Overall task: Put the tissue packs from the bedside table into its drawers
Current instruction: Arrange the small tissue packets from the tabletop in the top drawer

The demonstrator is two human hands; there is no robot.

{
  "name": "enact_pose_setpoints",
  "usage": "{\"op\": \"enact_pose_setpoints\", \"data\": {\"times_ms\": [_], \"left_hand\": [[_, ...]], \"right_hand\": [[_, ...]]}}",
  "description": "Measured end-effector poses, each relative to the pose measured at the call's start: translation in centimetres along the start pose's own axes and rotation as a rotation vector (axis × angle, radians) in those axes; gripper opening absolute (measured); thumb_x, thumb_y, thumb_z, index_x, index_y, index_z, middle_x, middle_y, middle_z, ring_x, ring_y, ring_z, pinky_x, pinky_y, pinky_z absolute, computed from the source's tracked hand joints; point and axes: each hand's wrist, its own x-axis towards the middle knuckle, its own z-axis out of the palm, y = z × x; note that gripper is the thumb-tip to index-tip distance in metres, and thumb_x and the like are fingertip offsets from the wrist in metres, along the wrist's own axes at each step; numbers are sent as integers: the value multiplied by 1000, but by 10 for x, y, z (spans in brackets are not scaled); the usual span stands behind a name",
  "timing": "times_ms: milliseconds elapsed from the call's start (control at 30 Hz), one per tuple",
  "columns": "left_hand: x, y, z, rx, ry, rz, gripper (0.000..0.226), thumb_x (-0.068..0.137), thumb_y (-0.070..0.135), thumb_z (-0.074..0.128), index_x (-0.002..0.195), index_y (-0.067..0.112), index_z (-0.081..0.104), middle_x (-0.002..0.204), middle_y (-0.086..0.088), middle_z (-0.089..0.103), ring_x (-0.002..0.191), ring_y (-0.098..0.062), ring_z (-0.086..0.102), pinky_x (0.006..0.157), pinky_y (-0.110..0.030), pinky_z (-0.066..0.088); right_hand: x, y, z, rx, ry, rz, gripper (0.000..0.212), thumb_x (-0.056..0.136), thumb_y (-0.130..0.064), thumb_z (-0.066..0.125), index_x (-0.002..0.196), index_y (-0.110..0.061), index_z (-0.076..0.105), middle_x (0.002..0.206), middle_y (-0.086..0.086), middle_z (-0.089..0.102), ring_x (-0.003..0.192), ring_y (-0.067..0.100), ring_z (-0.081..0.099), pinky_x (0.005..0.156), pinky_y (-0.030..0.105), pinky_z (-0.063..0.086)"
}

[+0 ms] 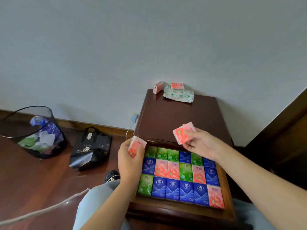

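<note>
A dark wooden bedside table (181, 117) stands against the wall with its top drawer (226, 183) pulled out toward me. Several green, blue and pink tissue packs (179, 178) fill the drawer in rows. My left hand (129, 163) grips a pink tissue pack (135, 146) over the drawer's left rear corner. My right hand (199, 143) holds pink tissue packs (181, 134) above the drawer's rear edge. At the back of the tabletop lie two more pink packs (177, 86), one tilted (157, 87), and a crumpled green-and-white wrapper (180, 96).
A mesh waste bin (33, 131) with wrappers stands on the wooden floor at the left. A black shopping bag (91, 148) lies beside it. A charger (134, 117) is plugged into the wall left of the table. A pale cable (41, 209) crosses the floor. Dark furniture (282, 130) rises at the right.
</note>
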Motion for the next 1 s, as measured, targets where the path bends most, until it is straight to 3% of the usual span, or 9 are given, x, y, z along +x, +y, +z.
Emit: {"op": "enact_pose_setpoints", "data": {"times_ms": [100, 167, 300, 433, 600, 733, 800, 900, 1000], "left_hand": [[-20, -18, -11, -32, 3, -49, 25, 94, 42, 72, 112, 48, 56, 102, 29, 67, 94, 10, 65, 65, -10, 49], [-29, -28, -11, -44, -13, -99, 24, 96, 41, 70, 112, 48, 54, 101, 23, 68, 94, 14, 64, 60, -5, 49], [-34, -38, -6, -58, -24, -146, 17, 104, 42, 56, 120, 39, 52, 108, 16, 65, 92, 19, 61, 58, -1, 46], [-33, -40, -4, -71, -11, -141, 18, 106, 46, 47, 123, 40, 50, 110, 18, 64, 95, 21, 59, 61, 0, 46], [-32, -45, -5, -94, -9, -168, 22, 109, 43, 42, 130, 43, 49, 115, 21, 62, 101, 19, 58, 66, -2, 49], [-32, -47, -4, -110, 4, -186, 32, 110, 36, 43, 142, 35, 46, 121, 21, 60, 104, 18, 58, 67, -2, 49], [-31, -47, -4, -107, -1, -203, 34, 110, 36, 42, 143, 37, 44, 123, 20, 60, 105, 9, 63, 66, -10, 54], [-31, -46, -5, -94, -17, -221, 33, 109, 40, 43, 142, 40, 43, 119, 19, 63, 101, 4, 67, 66, -16, 55], [-31, -44, -5, -92, -39, -228, 35, 108, 43, 43, 142, 38, 42, 112, 18, 65, 95, 12, 65, 60, -11, 54]], "right_hand": [[-14, 42, 13, -100, -64, 108, 65, 67, -18, 97, 128, -21, 75, 126, 15, 75, 113, 27, 73, 86, 44, 61], [-18, 70, 22, -200, -31, 191, 56, 79, -15, 88, 132, -14, 69, 123, 17, 75, 110, 29, 75, 81, 45, 63], [-7, 107, 48, -248, 230, 216, 54, 85, -20, 87, 130, -9, 58, 115, 17, 77, 99, 31, 79, 74, 45, 65], [21, 122, 75, -252, 415, 120, 43, 90, -22, 83, 126, -15, 61, 115, 13, 72, 95, 30, 77, 75, 48, 67], [51, 135, 100, -359, 545, 36, 41, 88, -14, 82, 125, -23, 65, 103, 3, 73, 82, 24, 78, 66, 40, 67], [63, 142, 108, -564, 764, -2, 45, 82, -34, 87, 122, -25, 68, 105, -2, 72, 85, 21, 73, 74, 41, 66], [64, 143, 110, -589, 792, -7, 40, 84, -37, 86, 118, -25, 71, 99, -3, 73, 73, 19, 74, 61, 33, 63], [64, 142, 111, -613, 790, -16, 34, 84, -36, 87, 113, -24, 73, 87, -8, 69, 61, 13, 70, 43, 22, 47], [60, 141, 108, -658, 760, -12, 32, 86, -39, 84, 114, -26, 75, 85, -13, 65, 71, 9, 63, 55, 23, 46]]}}
